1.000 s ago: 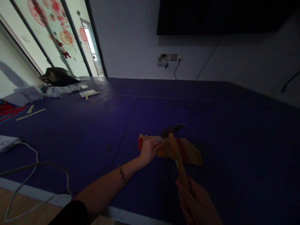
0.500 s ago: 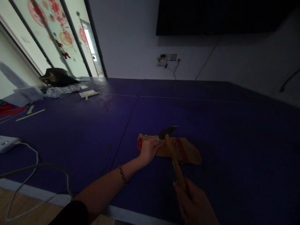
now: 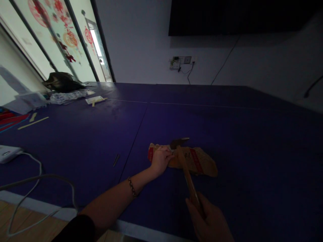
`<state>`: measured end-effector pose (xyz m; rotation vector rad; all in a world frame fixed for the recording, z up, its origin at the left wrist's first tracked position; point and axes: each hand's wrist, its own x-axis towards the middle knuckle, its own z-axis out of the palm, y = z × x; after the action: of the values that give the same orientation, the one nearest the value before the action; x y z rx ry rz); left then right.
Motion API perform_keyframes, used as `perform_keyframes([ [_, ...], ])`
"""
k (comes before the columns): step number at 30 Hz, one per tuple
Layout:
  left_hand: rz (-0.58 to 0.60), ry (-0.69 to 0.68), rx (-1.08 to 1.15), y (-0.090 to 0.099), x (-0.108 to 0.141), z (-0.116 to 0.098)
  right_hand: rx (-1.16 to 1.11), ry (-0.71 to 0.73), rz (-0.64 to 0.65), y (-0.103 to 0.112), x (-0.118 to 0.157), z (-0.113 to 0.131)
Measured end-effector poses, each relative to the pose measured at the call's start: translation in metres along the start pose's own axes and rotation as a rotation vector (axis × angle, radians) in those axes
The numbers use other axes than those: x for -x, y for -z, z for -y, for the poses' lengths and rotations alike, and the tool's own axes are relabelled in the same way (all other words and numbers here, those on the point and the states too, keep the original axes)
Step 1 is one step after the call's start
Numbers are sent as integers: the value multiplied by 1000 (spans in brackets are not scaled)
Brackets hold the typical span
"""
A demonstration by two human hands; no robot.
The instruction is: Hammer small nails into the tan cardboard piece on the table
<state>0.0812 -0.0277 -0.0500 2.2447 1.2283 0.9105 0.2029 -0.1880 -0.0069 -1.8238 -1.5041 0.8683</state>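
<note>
My right hand (image 3: 210, 218) is wrapped round the wooden handle of a claw hammer (image 3: 187, 174). The dark hammer head hangs over a flattened, torn-edged piece of brown cardboard (image 3: 205, 163) with red printed bands. On the cardboard's left part rests my left hand (image 3: 161, 159), its thumb and fingertips pinched together close beside the hammer head. Whatever sits in that pinch is too small and dark to name. Left of my forearm, a few thin dark metal pieces (image 3: 116, 160) lie on the purple table (image 3: 106, 134).
At the left stand a white device (image 3: 9, 154) and a looping cable (image 3: 40, 168). Farther back are pale strips (image 3: 32, 123), red and blue items (image 3: 11, 121), a small white tray (image 3: 95, 100) and a black bag (image 3: 63, 82). A dark screen (image 3: 234, 18) hangs on the wall.
The hammer head has shifted slightly left and down, nearer my left hand's fingertips. My left hand and the cardboard stay in the same place.
</note>
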Motion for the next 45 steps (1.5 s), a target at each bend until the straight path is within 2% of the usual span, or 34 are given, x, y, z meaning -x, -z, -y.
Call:
perform_keyframes([
  [5, -6, -4, -13, -2, 1, 1, 1, -42, 50, 0, -2, 4],
  [9, -14, -2, -35, -2, 1, 1, -62, -21, -42, 1, 4, 8],
  [12, -7, -6, -49, -2, 0, 1, -15, -2, -96, -2, 3, 6],
  [17, 14, -16, -45, -3, 0, 3, 27, 0, -1, -2, -2, 2],
  [23, 3, 22, -83, -2, 1, 1, 6, 80, -8, 0, 0, 2],
  [26, 4, 37, -76, -1, 1, 0, 32, 32, -34, -4, -4, -2],
  [30, 10, 44, -71, 0, 0, -1, 5, -17, 13, -5, -2, 1],
  [36, 10, 62, -87, 0, 0, -1, -16, 11, -139, -4, 7, 6],
  [39, 7, 56, -86, -2, 0, 1, 33, 53, -71, -6, 1, -3],
  [45, -1, 93, -81, -6, -2, 5, 38, -6, -29, -8, -5, -12],
])
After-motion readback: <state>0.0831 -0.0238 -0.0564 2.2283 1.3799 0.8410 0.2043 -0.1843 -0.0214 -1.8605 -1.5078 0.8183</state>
